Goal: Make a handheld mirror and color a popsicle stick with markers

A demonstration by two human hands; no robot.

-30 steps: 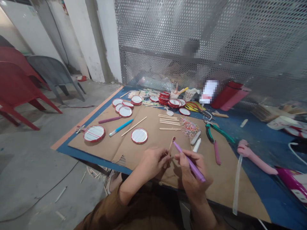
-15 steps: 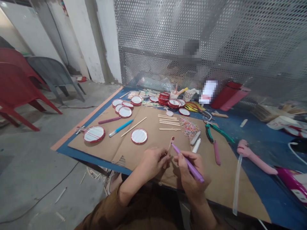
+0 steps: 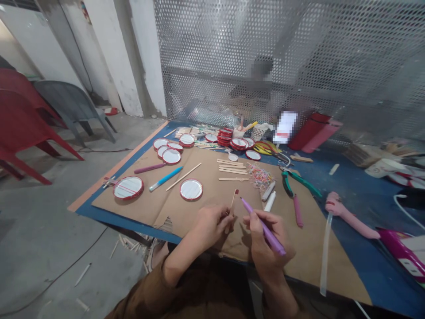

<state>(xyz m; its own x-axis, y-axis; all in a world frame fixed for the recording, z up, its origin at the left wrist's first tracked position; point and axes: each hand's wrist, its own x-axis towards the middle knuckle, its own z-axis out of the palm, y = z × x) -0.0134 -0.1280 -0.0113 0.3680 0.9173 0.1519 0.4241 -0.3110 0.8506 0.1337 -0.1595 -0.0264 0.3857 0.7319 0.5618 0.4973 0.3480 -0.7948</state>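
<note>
My left hand (image 3: 210, 226) pinches a thin wooden stick (image 3: 233, 201) with a red tip, upright above the brown cardboard sheet (image 3: 212, 235). My right hand (image 3: 267, 237) grips a purple marker pen (image 3: 265, 230), its point a little to the right of the stick's tip. Round mirrors with red rims lie on the cardboard, one (image 3: 191, 189) close beyond my hands. Flat wooden craft sticks (image 3: 233, 179) lie in a row farther on, beside a tangle of small rubber bands (image 3: 258, 176). Green-handled pliers (image 3: 294, 182) lie to the right.
A blue-covered table edge (image 3: 109, 217) runs along the left, above a concrete floor strewn with stick scraps. Red plastic chairs (image 3: 23, 119) and a grey one (image 3: 69, 104) stand left. A perforated metal screen (image 3: 252, 57) rises behind the table, with a blurred person beyond it.
The wooden stick now leans more to the left, and the purple pen's point sits slightly farther from it. The whole view has shifted a little to the left.
</note>
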